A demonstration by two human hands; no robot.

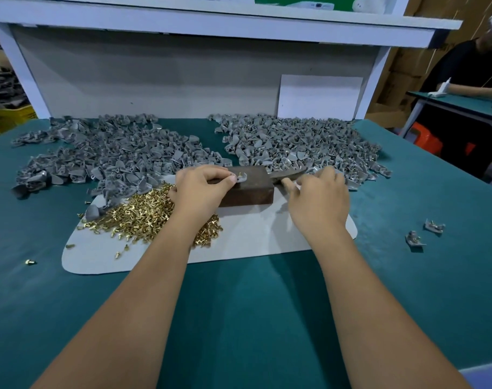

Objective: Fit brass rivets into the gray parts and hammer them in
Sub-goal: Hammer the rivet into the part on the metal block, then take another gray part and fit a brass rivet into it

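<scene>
A: Where is the work held at this moment?

B: A gray part is pinched on top of the dark block by the left hand, its fingers curled onto the part's near edge. A brass rivet is seen standing in the part, apparently not yet driven.

A: And the right hand?

B: Its fingers are curled around the wooden handle of the hammer, whose head is lying just behind the block, not yet raised.

A: What could be expected to go wrong?

B: The left fingertips are kept very close to the rivet, so they could be struck if the blow is aimed slightly left. The rivet could also be bent or thrown sideways if it is hit while tilted. The part is set near the block's edge, so it could be tipped off by an off-centre strike.

A: Anything else at risk?

B: The rivet pile lies against the left wrist on the white mat; rivets could be scattered across the bench if the wrist is shifted.
</scene>
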